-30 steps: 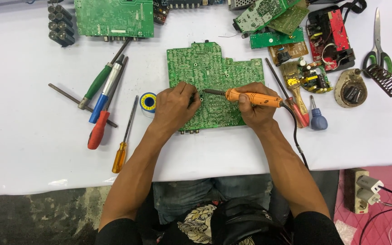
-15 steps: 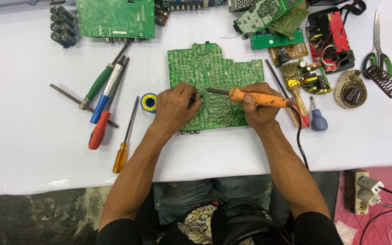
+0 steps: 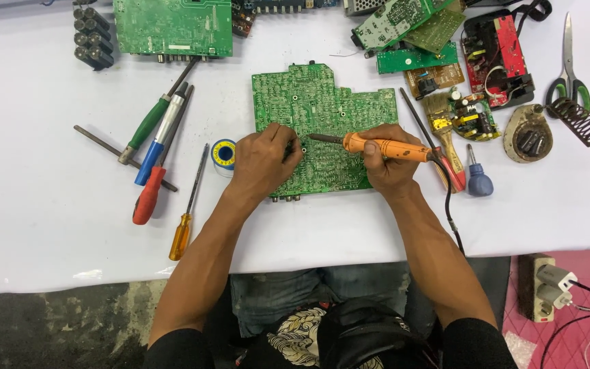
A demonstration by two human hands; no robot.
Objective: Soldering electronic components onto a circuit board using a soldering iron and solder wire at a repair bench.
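Two hands worked on the green board (image 3: 322, 116) at mid-table. Right hand (image 3: 387, 167) was clamped on an orange iron (image 3: 384, 147), tip over the board; left hand (image 3: 264, 160), fingers curled together, rested on the board's left edge, beside a solder spool (image 3: 223, 154).

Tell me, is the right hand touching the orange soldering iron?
Touching. The head view shows the right hand wrapped around the handle of the orange soldering iron, above the green circuit board.
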